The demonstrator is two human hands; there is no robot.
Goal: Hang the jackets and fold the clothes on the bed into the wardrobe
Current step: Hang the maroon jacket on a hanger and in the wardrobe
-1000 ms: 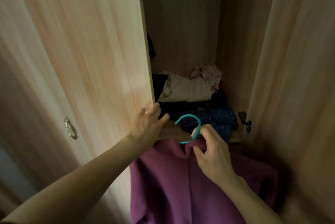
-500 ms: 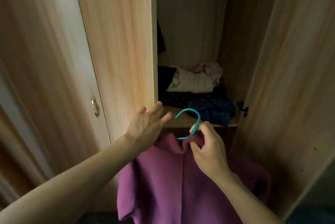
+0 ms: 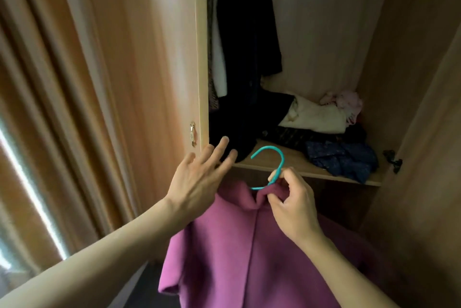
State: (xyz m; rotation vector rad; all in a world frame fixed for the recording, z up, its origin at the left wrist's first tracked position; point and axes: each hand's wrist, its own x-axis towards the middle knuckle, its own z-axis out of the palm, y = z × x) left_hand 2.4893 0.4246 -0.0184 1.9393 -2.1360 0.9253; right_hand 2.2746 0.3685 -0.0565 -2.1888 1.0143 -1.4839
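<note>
A magenta jacket hangs from a teal hanger whose hook sticks up above the collar. My right hand pinches the hanger's neck at the collar. With fingers spread, my left hand reaches toward the edge of the wardrobe's left door. Inside the open wardrobe, dark garments hang at the left. A wooden shelf carries folded and loose clothes: cream, pink and blue patterned.
The wardrobe's right door stands open at the right, a dark metal hinge on its inner edge. A small metal handle sits on the left door. Orange curtains hang at the far left.
The left door has swung further open, uncovering the dark hanging garments. The view has risen and shifted left. Both hands stay close to where they were, the jacket still held.
</note>
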